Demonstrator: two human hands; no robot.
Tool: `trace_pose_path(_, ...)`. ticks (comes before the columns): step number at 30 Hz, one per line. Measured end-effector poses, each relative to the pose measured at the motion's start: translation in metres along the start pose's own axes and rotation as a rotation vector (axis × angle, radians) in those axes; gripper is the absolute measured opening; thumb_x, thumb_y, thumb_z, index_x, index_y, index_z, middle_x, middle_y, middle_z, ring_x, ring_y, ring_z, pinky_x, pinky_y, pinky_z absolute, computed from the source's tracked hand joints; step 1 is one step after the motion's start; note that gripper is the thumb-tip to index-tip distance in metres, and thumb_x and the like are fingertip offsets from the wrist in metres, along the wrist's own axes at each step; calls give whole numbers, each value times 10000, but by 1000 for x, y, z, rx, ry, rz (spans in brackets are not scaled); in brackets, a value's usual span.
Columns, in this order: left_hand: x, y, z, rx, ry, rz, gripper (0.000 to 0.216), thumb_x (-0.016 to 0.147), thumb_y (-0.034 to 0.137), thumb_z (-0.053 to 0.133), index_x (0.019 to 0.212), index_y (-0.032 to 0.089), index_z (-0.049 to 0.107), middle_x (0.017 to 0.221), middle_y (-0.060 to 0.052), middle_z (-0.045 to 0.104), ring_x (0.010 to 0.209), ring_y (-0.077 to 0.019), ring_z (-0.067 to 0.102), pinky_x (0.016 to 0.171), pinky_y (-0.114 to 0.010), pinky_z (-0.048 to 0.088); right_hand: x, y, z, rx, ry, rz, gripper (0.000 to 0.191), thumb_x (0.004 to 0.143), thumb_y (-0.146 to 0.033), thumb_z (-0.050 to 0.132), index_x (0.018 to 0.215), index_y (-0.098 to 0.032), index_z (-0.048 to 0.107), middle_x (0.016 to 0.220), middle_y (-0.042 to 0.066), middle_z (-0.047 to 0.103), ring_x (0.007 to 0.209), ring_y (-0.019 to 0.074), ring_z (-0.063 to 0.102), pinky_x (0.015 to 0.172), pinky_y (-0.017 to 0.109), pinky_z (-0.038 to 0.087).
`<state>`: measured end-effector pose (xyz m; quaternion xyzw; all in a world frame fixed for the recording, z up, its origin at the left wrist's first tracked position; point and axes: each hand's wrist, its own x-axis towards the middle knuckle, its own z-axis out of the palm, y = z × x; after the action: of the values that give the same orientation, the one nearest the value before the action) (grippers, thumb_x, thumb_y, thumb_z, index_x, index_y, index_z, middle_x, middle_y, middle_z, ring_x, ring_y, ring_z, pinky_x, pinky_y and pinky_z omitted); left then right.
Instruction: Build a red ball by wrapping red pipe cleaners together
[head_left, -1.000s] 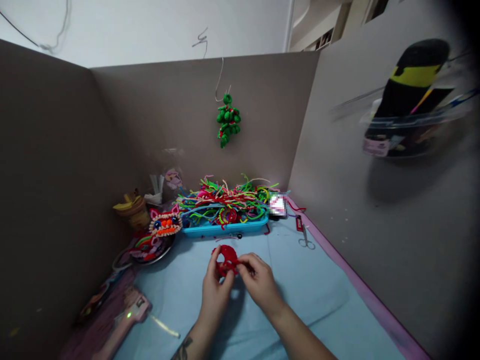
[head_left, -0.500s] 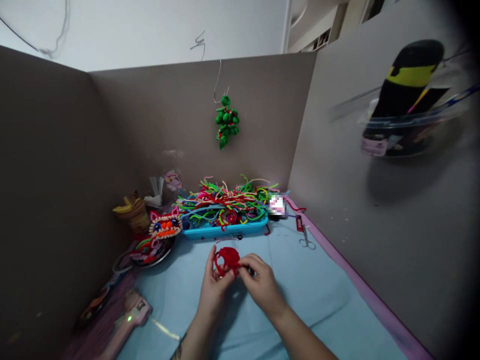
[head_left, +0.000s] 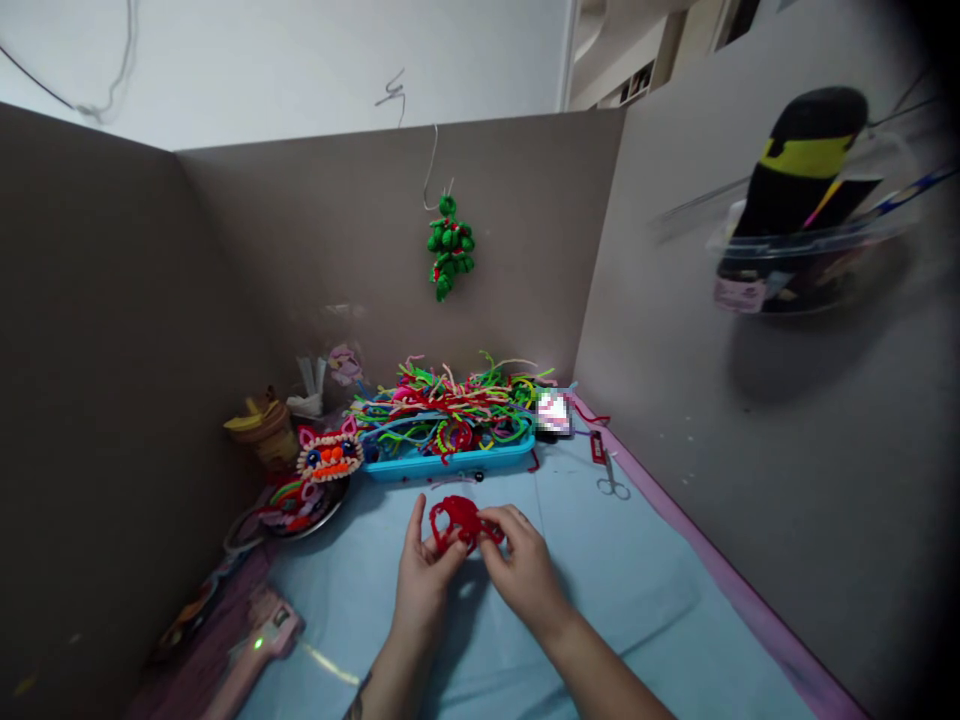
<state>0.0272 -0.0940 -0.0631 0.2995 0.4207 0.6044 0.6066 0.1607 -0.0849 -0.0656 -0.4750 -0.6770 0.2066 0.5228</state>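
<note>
A red pipe-cleaner piece (head_left: 456, 520), bent into loops, sits between both my hands just above the light blue mat (head_left: 630, 590). My left hand (head_left: 422, 580) pinches its left side with thumb and fingers. My right hand (head_left: 521, 565) pinches its right end, fingers curled round it. Behind them a blue tray (head_left: 450, 462) holds a heap of coloured pipe cleaners (head_left: 450, 405).
A fuzzy cat-face figure (head_left: 328, 455) rests over a metal dish at the left, near a yellow cup (head_left: 259, 430). A pink glue gun (head_left: 251, 650) lies at the front left. Small scissors (head_left: 611, 482) lie at the right. Brown cardboard walls enclose the mat; a green ornament (head_left: 448, 245) hangs on the back one.
Both hands have shifted slightly away from me with the red piece, and the piece has been turned a little between the fingers.
</note>
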Motion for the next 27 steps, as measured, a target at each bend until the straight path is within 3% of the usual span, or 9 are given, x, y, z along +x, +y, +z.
trace_pose_path(7, -2, -2, 0, 65, -39, 61, 1044, 645, 259, 811, 1477, 231, 180, 948, -100, 733, 907, -227, 691, 906, -378, 466, 1, -5, -1, 45, -19, -25, 177, 780, -86, 503, 801, -213, 625, 774, 28, 657, 762, 184, 615, 684, 277, 479)
trace_pose_path(12, -1, -5, -2, -70, -50, -20, 1050, 572, 209, 845, 1443, 305, 268, 1082, -94, 695, 973, -241, 669, 883, -358, 483, -1, -3, -2, 36, -40, -61, 222, 760, -64, 483, 813, -218, 633, 783, 29, 666, 757, 180, 618, 688, 277, 487)
trace_pose_path(15, -1, -2, 0, -224, 31, -86, 957, 631, 209, 801, 1430, 312, 283, 1136, -87, 676, 1001, -223, 658, 865, -326, 497, -2, -3, -2, 6, -84, -121, 286, 742, -36, 468, 847, -226, 654, 803, 35, 674, 782, 186, 619, 711, 290, 497)
trace_pose_path(20, 4, 3, 1, -283, 153, -72, 804, 703, 142, 747, 1389, 273, 349, 1077, -78, 682, 865, -170, 681, 766, -264, 532, -4, -1, 2, -1, -165, -152, 378, 700, 9, 451, 899, -223, 673, 866, 44, 692, 851, 191, 631, 784, 315, 510)
trace_pose_path(27, 5, 2, 0, -297, 118, -100, 718, 697, 153, 746, 1337, 241, 434, 1049, -85, 693, 873, -190, 681, 764, -280, 547, -4, -5, 8, 74, -50, -51, 258, 732, -40, 494, 822, -214, 661, 809, 32, 691, 783, 179, 629, 711, 286, 495)
